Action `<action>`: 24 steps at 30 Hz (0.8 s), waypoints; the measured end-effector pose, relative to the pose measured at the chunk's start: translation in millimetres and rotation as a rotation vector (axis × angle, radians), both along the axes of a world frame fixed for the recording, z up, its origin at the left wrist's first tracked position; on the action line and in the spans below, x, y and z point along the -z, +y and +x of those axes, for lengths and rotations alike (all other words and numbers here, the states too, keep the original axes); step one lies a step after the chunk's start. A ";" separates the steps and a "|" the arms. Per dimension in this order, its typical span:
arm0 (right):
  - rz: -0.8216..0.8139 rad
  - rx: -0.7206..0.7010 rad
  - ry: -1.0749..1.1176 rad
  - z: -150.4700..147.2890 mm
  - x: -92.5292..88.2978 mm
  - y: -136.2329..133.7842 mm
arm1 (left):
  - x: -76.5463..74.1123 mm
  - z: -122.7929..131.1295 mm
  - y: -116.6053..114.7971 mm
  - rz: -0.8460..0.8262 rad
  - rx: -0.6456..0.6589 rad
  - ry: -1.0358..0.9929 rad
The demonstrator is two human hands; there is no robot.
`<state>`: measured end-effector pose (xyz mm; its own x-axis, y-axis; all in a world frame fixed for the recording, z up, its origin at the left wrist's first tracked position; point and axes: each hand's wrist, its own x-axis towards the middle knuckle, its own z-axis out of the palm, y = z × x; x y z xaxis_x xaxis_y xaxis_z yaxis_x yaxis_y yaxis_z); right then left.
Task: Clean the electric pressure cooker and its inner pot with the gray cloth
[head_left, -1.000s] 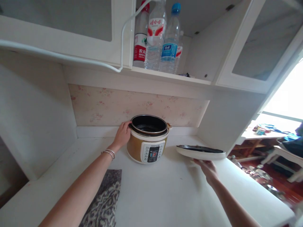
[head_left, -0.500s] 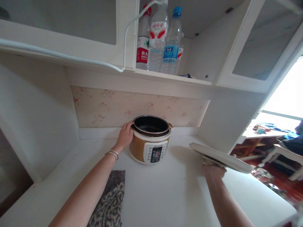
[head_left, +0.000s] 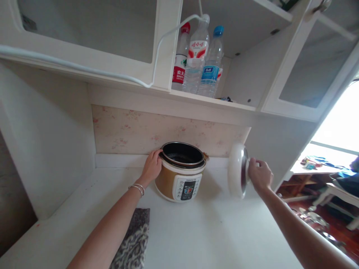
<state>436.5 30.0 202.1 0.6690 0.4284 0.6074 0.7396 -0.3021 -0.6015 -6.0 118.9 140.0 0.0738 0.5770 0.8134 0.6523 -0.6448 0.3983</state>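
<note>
A gold and white electric pressure cooker [head_left: 166, 181] stands on the white counter with its top uncovered. Its black inner pot [head_left: 182, 153] shows inside the rim. My left hand [head_left: 153, 164] grips the cooker's left rim, fingers on the edge and a bracelet at the wrist. Off to the right, my right hand [head_left: 260, 173] is closed around the knob of the white cooker lid [head_left: 237, 172]. The lid is raised off the counter, tipped nearly upright and blurred by motion; its face points left, toward the cooker.
A dark patterned cloth [head_left: 133, 239] lies at the front left. Overhead, an open cabinet shelf [head_left: 213, 101] holds several plastic bottles [head_left: 196, 59], and a white cable [head_left: 112, 73] hangs before it. Metal pot lids [head_left: 314, 220] sit low at the right.
The lid has swung from nearly flat to nearly upright, turned by my right hand, which has risen. My left hand stays on the cooker's rim. The view has shifted slightly.
</note>
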 end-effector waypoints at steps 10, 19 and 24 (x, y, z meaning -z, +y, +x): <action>-0.230 -0.417 -0.518 -154.3 -113.1 25.8 | -2.7 -2.3 -8.5 -0.075 0.021 -0.043; -0.521 -0.536 -0.718 -235.0 -118.2 77.0 | 3.1 -5.8 -6.0 -0.203 0.054 -0.179; -0.596 -0.584 -0.734 -256.9 -108.5 99.6 | 10.4 -5.4 -1.0 -0.271 0.073 -0.234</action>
<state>179.6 129.6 310.5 -0.1688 0.9156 0.3650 0.9795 0.1143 0.1661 -11.4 117.9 129.6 -0.0472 0.7741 0.6313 0.4799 -0.5367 0.6940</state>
